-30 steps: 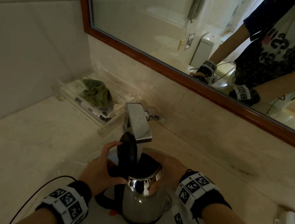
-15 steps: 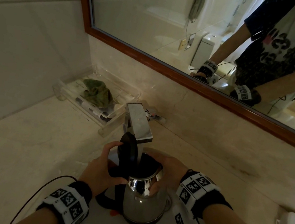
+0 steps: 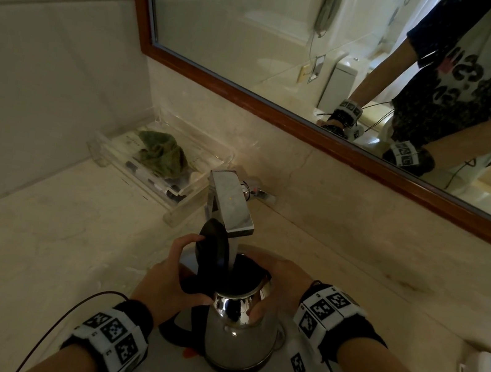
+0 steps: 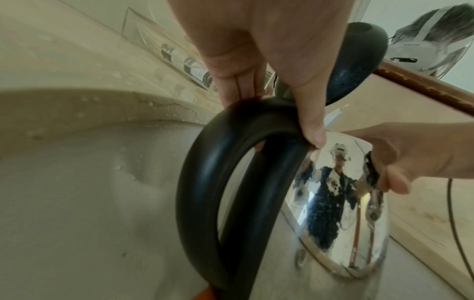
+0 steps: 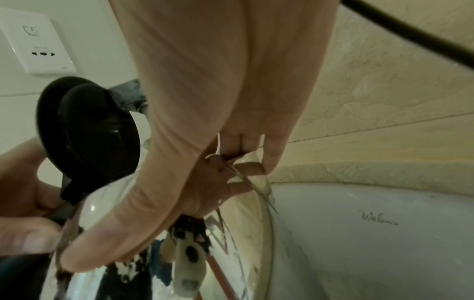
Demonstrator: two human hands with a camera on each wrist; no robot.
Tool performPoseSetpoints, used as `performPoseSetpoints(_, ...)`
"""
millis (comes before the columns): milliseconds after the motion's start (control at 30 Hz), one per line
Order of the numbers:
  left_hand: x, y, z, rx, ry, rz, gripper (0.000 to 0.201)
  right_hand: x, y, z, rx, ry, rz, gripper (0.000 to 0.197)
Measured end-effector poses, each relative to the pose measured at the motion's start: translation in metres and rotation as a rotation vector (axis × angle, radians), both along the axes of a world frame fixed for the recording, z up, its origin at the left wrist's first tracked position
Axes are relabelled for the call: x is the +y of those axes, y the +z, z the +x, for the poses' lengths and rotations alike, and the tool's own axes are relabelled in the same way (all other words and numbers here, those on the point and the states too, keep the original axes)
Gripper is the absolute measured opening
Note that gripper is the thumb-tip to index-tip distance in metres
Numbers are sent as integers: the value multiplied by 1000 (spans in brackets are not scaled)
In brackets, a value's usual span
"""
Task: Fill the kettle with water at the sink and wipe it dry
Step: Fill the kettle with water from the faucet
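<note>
Kettle (image 3: pixel 241 331) upright in sink basin (image 4: pixel 77 192), mouth under tap spout (image 3: pixel 231 206); lid (image 3: pixel 212 250) flipped open at 10 o'clock of mouth; L hand (image 3: pixel 170 280) grasps black handle (image 4: pixel 218 192), R hand (image 3: pixel 279 277) wrapped on steel body near rim; green cloth (image 3: pixel 161 154) in clear tray (image 3: pixel 191 191) at 11 o'clock, well apart; vs 0.5 s ago: no visible change in kettle, lid or grips.

Both hands (image 3: pixel 171 280) (image 3: pixel 282 276) curled, gripping.

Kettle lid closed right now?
No. The lid stands flipped up beside the faucet, leaving the kettle mouth open under the spout.
</note>
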State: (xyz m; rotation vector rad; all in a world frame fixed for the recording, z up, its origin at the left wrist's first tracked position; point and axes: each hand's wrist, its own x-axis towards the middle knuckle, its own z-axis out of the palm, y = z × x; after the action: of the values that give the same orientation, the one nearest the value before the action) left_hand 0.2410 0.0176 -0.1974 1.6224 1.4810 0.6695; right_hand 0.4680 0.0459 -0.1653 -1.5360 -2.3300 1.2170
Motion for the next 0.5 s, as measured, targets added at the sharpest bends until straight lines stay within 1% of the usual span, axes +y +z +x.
performPoseSetpoints(167, 0, -1, 0, 3, 0, 5, 99, 2, -3, 1, -10, 0, 6, 101)
performPoseSetpoints(333, 0, 0, 1, 3, 6, -6, 96, 2, -5, 1, -37, -11, 16, 100)
performPoseSetpoints(500, -1, 1, 2, 6, 8, -13, 101, 0, -3, 2, -19, -7, 16, 101)
